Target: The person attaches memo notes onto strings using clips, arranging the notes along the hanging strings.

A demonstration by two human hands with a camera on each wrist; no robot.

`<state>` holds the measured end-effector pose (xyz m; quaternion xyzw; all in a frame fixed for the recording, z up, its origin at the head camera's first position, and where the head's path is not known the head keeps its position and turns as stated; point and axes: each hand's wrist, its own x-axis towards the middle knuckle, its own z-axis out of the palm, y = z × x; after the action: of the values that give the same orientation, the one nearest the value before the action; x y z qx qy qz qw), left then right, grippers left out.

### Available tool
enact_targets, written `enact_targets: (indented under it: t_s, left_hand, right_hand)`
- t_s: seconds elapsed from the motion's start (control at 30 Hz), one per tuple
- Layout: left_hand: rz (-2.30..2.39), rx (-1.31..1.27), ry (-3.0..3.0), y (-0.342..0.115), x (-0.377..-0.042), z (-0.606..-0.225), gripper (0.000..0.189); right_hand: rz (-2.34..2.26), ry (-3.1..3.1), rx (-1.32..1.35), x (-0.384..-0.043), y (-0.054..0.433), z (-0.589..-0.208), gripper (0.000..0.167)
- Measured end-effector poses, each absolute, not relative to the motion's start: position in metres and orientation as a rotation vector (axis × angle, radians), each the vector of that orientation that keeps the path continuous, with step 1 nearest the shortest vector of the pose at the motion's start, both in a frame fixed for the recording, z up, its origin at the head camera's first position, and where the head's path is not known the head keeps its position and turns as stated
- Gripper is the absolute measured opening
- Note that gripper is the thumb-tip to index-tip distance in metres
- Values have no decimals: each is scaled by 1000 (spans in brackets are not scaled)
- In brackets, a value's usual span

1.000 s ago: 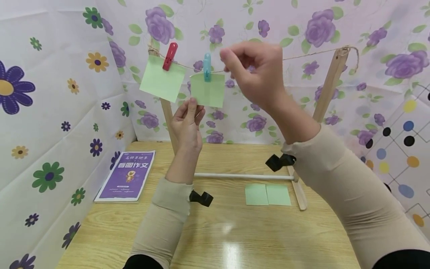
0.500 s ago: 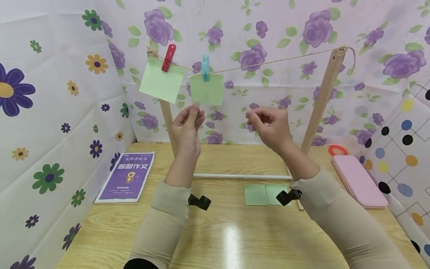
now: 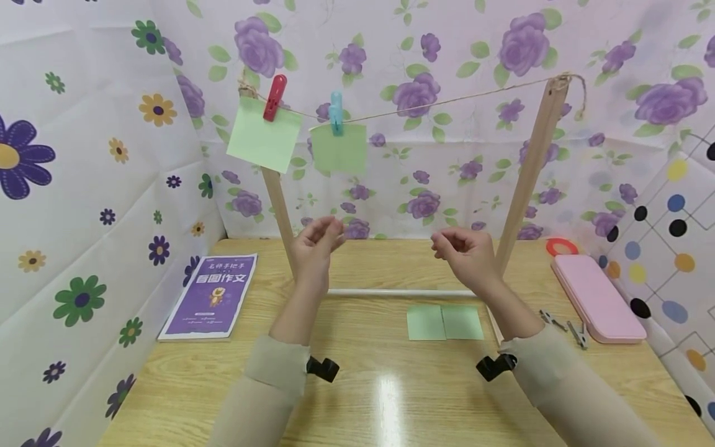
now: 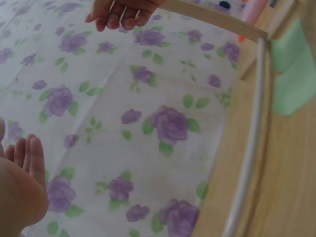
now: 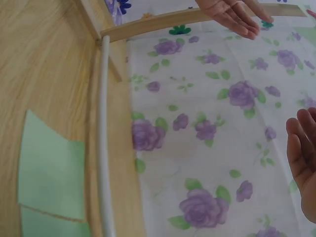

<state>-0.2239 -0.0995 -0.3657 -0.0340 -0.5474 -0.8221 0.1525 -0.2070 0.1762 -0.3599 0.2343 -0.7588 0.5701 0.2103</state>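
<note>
In the head view, the left hand (image 3: pixel 317 248) and right hand (image 3: pixel 468 256) hang loosely curled, gripping nothing. On the left of the string (image 3: pixel 463 98), the red clip (image 3: pixel 275 98) slants up-right on a tilted note (image 3: pixel 264 138); the blue clip (image 3: pixel 336 112) stands upright on a squarer note (image 3: pixel 339 152). The book (image 3: pixel 208 301) reads "看图作文".

The left wrist view shows relaxed fingers (image 4: pixel 37 160).

The right wrist view catches a green sliver (image 5: pixel 308 33), perhaps a hanging note.

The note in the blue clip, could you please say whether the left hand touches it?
Apart: the head view shows floral cloth between the left hand and the note above.
</note>
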Motion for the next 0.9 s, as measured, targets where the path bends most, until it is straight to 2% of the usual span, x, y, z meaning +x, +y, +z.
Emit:
enact_targets:
  t_s: [0.13, 0.3, 0.53, 0.9]
  left_hand:
    - [-2182, -147, -1822, -101, -210, -386, 27]
    - [-1989, -234, -2056, -101, -193, -410, 27]
    - [-1859, -288, -2282, -97, -173, -445, 36]
    - [-1704, -441, -2356, -77, -170, -482, 28]
  right_hand:
    - [1503, -2107, 643, -188, 179, -358, 10]
    - [1421, -2143, 581, -179, 192, -375, 8]
    - [1351, -2185, 494, -168, 207, -397, 6]
    - [1340, -2188, 347, -151, 236, -416, 5]
